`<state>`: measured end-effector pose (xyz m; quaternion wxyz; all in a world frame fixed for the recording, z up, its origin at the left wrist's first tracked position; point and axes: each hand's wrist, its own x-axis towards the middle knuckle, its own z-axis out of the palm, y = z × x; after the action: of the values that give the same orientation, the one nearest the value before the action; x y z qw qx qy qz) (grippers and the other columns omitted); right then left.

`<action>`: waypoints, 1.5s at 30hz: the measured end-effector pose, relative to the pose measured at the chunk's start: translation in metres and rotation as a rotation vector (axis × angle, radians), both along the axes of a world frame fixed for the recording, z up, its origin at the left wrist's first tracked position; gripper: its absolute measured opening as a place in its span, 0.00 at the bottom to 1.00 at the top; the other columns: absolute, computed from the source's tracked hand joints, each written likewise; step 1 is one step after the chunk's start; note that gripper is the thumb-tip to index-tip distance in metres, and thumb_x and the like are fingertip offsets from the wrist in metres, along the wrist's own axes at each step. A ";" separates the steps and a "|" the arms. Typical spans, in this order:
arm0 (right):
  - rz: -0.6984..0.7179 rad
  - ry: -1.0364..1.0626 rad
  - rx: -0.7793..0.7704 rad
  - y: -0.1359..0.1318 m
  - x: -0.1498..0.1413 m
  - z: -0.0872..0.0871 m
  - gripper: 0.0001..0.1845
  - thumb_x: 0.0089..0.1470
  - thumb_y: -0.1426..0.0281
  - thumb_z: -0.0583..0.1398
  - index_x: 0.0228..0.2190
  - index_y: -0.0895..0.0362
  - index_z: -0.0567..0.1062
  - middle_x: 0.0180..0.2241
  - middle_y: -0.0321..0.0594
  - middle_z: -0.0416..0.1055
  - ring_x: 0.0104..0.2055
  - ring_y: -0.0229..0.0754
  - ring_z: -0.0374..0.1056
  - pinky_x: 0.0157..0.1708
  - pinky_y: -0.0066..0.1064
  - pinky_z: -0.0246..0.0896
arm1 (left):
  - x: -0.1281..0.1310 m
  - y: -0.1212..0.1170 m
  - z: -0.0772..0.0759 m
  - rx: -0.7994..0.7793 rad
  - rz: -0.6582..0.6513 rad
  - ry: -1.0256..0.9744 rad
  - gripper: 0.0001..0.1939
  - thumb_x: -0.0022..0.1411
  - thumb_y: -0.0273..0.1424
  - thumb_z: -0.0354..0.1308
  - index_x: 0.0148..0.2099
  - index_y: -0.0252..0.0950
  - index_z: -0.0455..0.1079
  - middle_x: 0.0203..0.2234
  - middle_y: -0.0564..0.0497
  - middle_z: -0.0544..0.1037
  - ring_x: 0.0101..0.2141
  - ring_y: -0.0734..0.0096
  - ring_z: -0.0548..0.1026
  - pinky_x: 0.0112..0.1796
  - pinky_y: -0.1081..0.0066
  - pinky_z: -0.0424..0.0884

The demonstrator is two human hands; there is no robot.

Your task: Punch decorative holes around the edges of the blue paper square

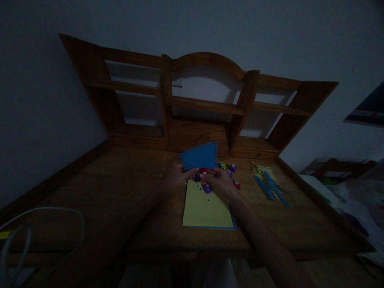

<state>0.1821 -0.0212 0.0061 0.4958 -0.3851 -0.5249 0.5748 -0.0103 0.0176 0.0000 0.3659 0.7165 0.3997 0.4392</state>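
Observation:
A blue sheet of paper with a row of small cut-outs along its edges is raised at the middle of the desk. My left hand pinches its lower left edge. My right hand is closed on a small red craft punch at the sheet's lower edge. Below the hands, a purple craft punch sits on a stack of yellow paper, among tiny blue paper bits. Another dark purple punch shows between my hands, partly hidden by fingers.
Several punches stand right of my right hand, among them a green one, a purple one and a red one. Blue paper strips and yellow strips lie farther right. A wooden shelf borders the desk; a white cable lies left.

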 end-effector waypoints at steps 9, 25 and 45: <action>-0.070 0.051 -0.059 0.001 0.004 0.006 0.17 0.39 0.63 0.70 0.32 0.59 0.78 0.30 0.40 0.75 0.28 0.36 0.70 0.31 0.27 0.67 | 0.001 -0.001 0.001 -0.076 -0.038 -0.066 0.17 0.57 0.44 0.59 0.30 0.32 0.72 0.24 0.50 0.76 0.25 0.71 0.73 0.29 0.73 0.69; 0.009 0.153 -0.186 -0.001 0.001 0.005 0.13 0.42 0.64 0.70 0.28 0.60 0.77 0.25 0.38 0.73 0.25 0.32 0.68 0.25 0.21 0.63 | -0.001 -0.002 0.002 -0.058 -0.116 -0.019 0.19 0.60 0.43 0.54 0.26 0.33 0.68 0.20 0.52 0.72 0.23 0.74 0.69 0.29 0.73 0.65; 0.028 0.321 -0.334 0.005 0.010 -0.001 0.14 0.45 0.64 0.68 0.33 0.59 0.76 0.30 0.39 0.73 0.27 0.34 0.68 0.27 0.23 0.66 | -0.001 -0.001 0.000 -0.110 -0.158 -0.029 0.20 0.61 0.43 0.53 0.25 0.33 0.69 0.19 0.51 0.73 0.23 0.73 0.70 0.28 0.73 0.65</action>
<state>0.1924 -0.0164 0.0056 0.4943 -0.3579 -0.3420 0.7146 -0.0116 0.0165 -0.0002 0.4440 0.7182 0.3600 0.3968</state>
